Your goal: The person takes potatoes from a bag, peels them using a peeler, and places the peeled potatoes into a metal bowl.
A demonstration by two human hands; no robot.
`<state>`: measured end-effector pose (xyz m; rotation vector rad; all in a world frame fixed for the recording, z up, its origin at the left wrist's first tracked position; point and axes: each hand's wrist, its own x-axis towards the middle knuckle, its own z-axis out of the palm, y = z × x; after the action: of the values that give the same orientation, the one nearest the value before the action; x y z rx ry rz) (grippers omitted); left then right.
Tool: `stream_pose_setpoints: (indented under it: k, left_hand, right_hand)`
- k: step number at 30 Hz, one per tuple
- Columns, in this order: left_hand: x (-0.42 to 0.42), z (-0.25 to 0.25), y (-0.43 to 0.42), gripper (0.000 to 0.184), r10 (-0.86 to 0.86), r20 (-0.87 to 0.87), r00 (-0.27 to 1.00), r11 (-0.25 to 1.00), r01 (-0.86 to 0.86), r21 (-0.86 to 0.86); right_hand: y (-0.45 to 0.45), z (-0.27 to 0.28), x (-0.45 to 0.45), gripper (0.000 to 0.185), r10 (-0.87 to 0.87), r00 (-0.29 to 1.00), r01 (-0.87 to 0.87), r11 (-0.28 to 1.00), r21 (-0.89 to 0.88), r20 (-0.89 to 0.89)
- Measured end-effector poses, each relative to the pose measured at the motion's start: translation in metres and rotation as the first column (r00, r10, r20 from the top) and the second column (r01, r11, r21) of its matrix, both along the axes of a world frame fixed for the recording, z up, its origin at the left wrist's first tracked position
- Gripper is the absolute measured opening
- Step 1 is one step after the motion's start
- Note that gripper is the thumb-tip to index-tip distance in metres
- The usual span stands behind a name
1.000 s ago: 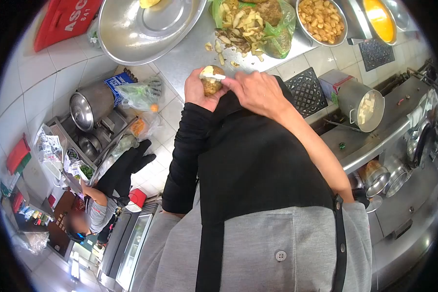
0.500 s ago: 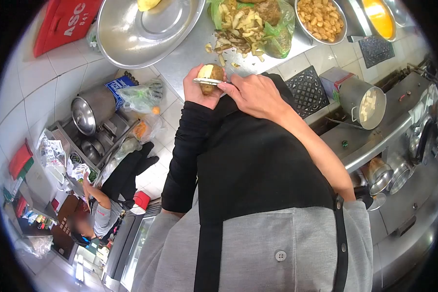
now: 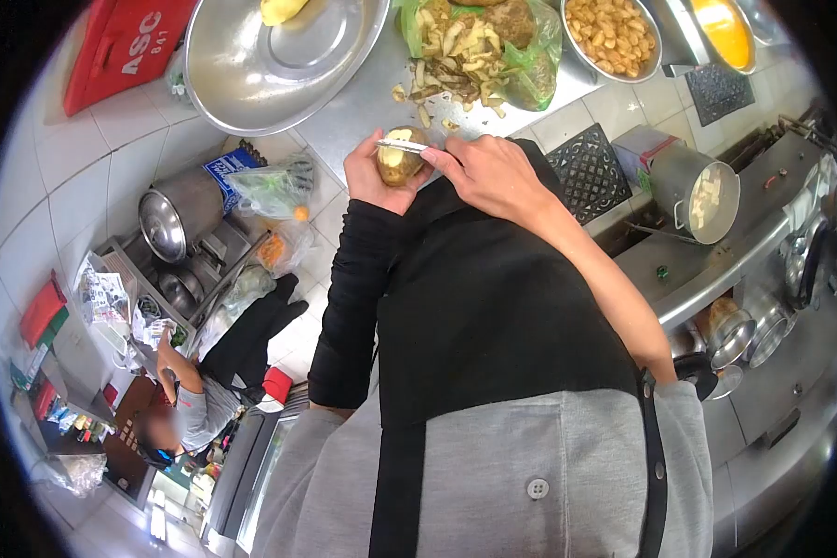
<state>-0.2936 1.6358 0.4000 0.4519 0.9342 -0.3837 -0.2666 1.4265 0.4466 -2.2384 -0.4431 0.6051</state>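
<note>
My left hand [image 3: 370,177], below a black sleeve, is closed around a partly peeled potato [image 3: 400,169]. Pale flesh shows on the potato's upper side, and brown skin covers the rest. In my right hand [image 3: 493,177] is a peeler [image 3: 404,146], lying across the top of the potato. Just beyond my hands, peelings [image 3: 456,84] are heaped on the metal table [image 3: 344,130]. A green plastic bag [image 3: 541,70] with unpeeled potatoes sits behind the heap. A big steel bowl [image 3: 223,93] at the upper left holds a peeled potato [image 3: 282,9].
A bowl of cut chunks [image 3: 612,37] and a container of orange liquid [image 3: 722,33] stand at the upper right. On the right is a stove counter with a large pot [image 3: 702,197]. Another person [image 3: 200,409] works at the lower left, near a lidded pot [image 3: 163,228].
The peeler has shifted up toward the far end of the potato. My left hand has turned the potato slightly, so the peeled patch faces differently.
</note>
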Motion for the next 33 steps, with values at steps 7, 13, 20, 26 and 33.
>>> stream_pose_setpoints:
  k: [7, 13, 20, 26, 33]
  left_hand:
    - [0.002, -0.028, 0.004, 0.039, 0.027, 0.135, 0.991, 0.985, -0.003, -0.17]
    - [-0.005, -0.025, -0.002, 0.035, 0.029, 0.125, 0.992, 0.999, -0.026, -0.021]
    - [0.009, 0.02, -0.01, 0.042, 0.125, -0.149, 0.981, 0.991, -0.129, -0.021]
    - [0.006, 0.0, -0.009, 0.039, -0.074, 0.024, 0.997, 0.997, 0.074, 0.019]
    - [0.003, -0.014, 0.0, 0.043, -0.019, 0.118, 0.993, 0.971, 0.046, -0.234]
  right_hand:
    - [0.005, 0.003, -0.006, 0.059, 0.085, 0.99, -0.084, 0.996, -0.01, 0.113]
    - [-0.008, -0.016, 0.008, 0.062, 0.004, 0.997, 0.014, 0.969, -0.246, 0.075]
    - [-0.003, -0.003, 0.001, 0.063, -0.076, 0.997, 0.074, 0.994, -0.083, -0.015]
    - [-0.001, 0.001, -0.001, 0.058, -0.022, 1.0, 0.022, 1.0, 0.007, 0.016]
    - [0.0, 0.003, -0.004, 0.054, 0.023, 0.998, -0.025, 0.999, 0.029, 0.059]
